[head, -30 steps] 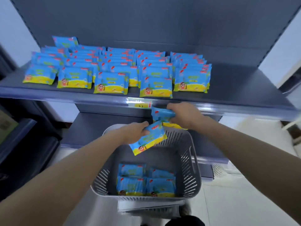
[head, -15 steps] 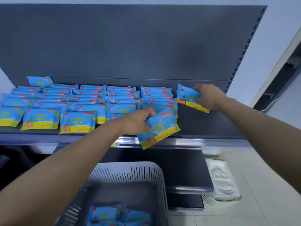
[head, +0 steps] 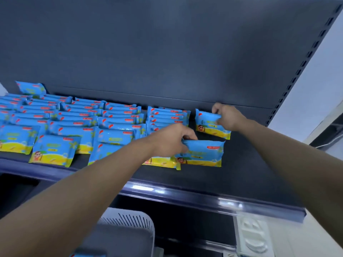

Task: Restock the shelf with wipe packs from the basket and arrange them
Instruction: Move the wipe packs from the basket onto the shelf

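Both hands' grips pinch wipe packs: left hand [head: 169, 140] front pack [head: 203, 153], right hand [head: 229, 117] rear pack [head: 210, 125]

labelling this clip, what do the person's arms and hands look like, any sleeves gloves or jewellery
Both forearms are bare along all that shows; no sleeve edge enters the view. The left hand and right hand wear no gloves. No watch, bracelet or ring is visible, though the fingers are slightly blurred.

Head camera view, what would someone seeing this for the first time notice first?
Rows of bright blue and yellow wipe packs cover the left and middle of the dark shelf. At the right end of the rows both hands are placing more: the right hand grips a pack at the back, the left hand grips another pack nearer the front. The grey basket peeks in below.
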Demonstrator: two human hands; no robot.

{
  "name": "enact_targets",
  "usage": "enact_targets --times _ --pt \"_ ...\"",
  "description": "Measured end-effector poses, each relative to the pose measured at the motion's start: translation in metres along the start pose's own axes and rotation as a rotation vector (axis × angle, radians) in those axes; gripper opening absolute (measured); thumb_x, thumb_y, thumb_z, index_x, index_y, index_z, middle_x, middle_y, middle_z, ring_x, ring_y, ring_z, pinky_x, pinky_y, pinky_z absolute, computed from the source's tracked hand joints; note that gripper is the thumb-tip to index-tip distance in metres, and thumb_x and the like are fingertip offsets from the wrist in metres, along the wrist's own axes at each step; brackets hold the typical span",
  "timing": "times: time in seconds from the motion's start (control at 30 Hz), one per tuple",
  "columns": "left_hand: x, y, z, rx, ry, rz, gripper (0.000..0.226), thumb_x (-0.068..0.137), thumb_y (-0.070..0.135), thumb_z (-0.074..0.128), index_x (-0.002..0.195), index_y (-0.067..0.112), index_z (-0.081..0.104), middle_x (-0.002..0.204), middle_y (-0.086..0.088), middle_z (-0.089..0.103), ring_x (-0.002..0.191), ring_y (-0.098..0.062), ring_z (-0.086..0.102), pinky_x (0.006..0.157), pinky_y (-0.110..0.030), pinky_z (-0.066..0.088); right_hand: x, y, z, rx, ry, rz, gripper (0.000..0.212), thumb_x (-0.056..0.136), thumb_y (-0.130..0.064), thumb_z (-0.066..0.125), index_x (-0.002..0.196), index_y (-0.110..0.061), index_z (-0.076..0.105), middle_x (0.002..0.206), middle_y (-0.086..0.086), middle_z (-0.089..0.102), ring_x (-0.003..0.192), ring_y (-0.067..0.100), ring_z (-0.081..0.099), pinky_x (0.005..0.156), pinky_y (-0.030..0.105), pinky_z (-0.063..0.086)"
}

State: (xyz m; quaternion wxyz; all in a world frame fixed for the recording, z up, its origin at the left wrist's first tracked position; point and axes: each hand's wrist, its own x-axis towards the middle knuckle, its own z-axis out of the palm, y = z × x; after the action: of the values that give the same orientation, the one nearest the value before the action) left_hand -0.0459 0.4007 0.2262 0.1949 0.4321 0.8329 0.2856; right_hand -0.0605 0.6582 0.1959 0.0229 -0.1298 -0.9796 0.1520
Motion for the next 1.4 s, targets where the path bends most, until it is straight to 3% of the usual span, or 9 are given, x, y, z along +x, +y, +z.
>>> enact_targets --times 0.1,0.17,0.3,0.5,0.63,0.7,0.93,1.23,1.4 --pt "0.015 0.001 0.002 -0.003 -0.001 -0.014 0.032 0.081 -0.001 0.061 0.106 0.017 0.066 0.095 0.008 0.065 0.08 -0.004 0.058 0.072 -0.015 0.048 0.021 0.008 0.006 -0.056 0.004 -0.036 0.028 0.084 -0.014 0.065 0.107 -0.018 0.05 0.109 0.01 0.059 0.095 0.03 0.056 0.078 0.039 0.048" --pt "0.025 0.002 0.004 -0.004 0.001 -0.022 0.032 0.082 0.0 0.061 0.108 0.016 0.066 0.097 0.007 0.065 0.08 -0.004 0.058 0.071 -0.014 0.047 0.033 0.012 0.007 -0.232 0.031 -0.098 0.029 0.086 -0.022 0.063 0.111 -0.019 0.05 0.112 0.009 0.058 0.1 0.031 0.055 0.076 0.035 0.044" --pt "0.047 0.005 0.011 0.012 0.002 -0.031 0.031 0.082 0.002 0.062 0.108 0.018 0.065 0.096 0.008 0.064 0.076 -0.002 0.056 0.065 -0.01 0.046 0.047 0.02 0.007 -0.485 0.096 -0.249 0.037 0.087 -0.032 0.061 0.121 -0.019 0.052 0.117 0.005 0.055 0.113 0.027 0.049 0.085 0.035 0.042" --pt "0.093 0.004 0.022 0.23 -0.015 -0.043 0.032 0.082 0.005 0.057 0.112 0.014 0.063 0.105 -0.003 0.065 0.092 -0.021 0.061 0.08 -0.037 0.052 0.05 0.042 -0.001 -0.328 0.048 -0.279 0.032 0.092 -0.017 0.053 0.124 -0.016 0.053 0.117 0.01 0.054 0.107 0.034 0.054 0.087 0.04 0.046" --pt "0.127 -0.008 0.033 0.336 0.014 -0.108 0.042 0.085 0.003 0.05 0.125 0.014 0.055 0.116 -0.01 0.061 0.102 -0.029 0.058 0.081 -0.035 0.049 0.039 0.05 -0.01 -0.179 0.182 -0.293 0.027 0.093 -0.015 0.052 0.119 -0.013 0.058 0.113 0.01 0.058 0.102 0.034 0.057 0.083 0.04 0.047" --pt "0.143 -0.015 0.035 0.412 0.031 -0.112 0.049 0.087 0.004 0.048 0.134 0.018 0.047 0.124 -0.009 0.057 0.112 -0.029 0.053 0.09 -0.035 0.042 0.03 0.051 -0.014 -0.144 0.256 -0.306 0.024 0.091 -0.013 0.053 0.114 -0.011 0.061 0.107 0.011 0.06 0.098 0.034 0.058 0.081 0.041 0.048" --pt "0.172 -0.026 0.042 0.669 0.139 -0.015 0.048 0.088 0.019 0.053 0.135 0.022 0.043 0.129 -0.005 0.048 0.121 -0.025 0.037 0.099 -0.038 0.027 0.001 0.043 -0.019 -0.093 0.412 -0.275 0.022 0.09 -0.012 0.053 0.109 -0.009 0.063 0.097 0.012 0.06 0.09 0.034 0.059 0.074 0.04 0.048" --pt "0.078 -0.037 0.008 0.476 0.512 0.14 0.037 0.085 0.013 0.056 0.123 0.016 0.055 0.122 -0.004 0.054 0.114 -0.026 0.045 0.09 -0.03 0.022 -0.032 -0.038 -0.001 -0.012 0.5 -0.359 0.024 0.089 -0.011 0.054 0.111 -0.006 0.062 0.103 0.014 0.062 0.098 0.034 0.056 0.082 0.039 0.045" --pt "-0.03 -0.061 -0.014 0.392 0.672 0.187 0.028 0.08 0.008 0.063 0.108 0.005 0.064 0.109 -0.012 0.062 0.103 -0.032 0.056 0.089 -0.039 0.035 -0.071 -0.119 0.027 0.03 0.527 -0.487 0.024 0.086 -0.01 0.057 0.108 -0.002 0.063 0.102 0.018 0.062 0.096 0.037 0.058 0.086 0.045 0.046"
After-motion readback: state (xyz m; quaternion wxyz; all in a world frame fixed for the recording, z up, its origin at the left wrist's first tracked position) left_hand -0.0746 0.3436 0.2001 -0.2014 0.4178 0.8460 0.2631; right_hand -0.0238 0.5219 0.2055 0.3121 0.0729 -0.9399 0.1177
